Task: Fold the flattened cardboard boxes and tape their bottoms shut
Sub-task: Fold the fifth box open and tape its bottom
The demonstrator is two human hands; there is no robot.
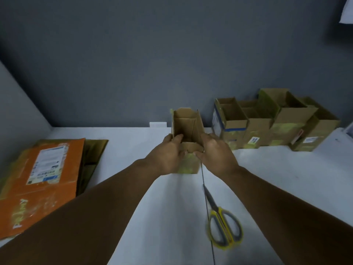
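A small brown cardboard box [188,129] stands upright and open at the top on the white table [133,150], near its far edge. My left hand [168,154] grips the box's left side, thumb over the near rim. My right hand [214,150] grips its right side, fingers curled round the near corner. Yellowish tape shows on the box's lower front [188,166]. To the left lies a stack of flattened boxes, the top one orange [44,180] with a white label.
Several folded open boxes [267,125] stand in a row along the grey wall at the right. Scissors [222,222] with yellow-grey handles lie on the table near my right forearm. A thin dark cord [205,192] runs from the box towards me.
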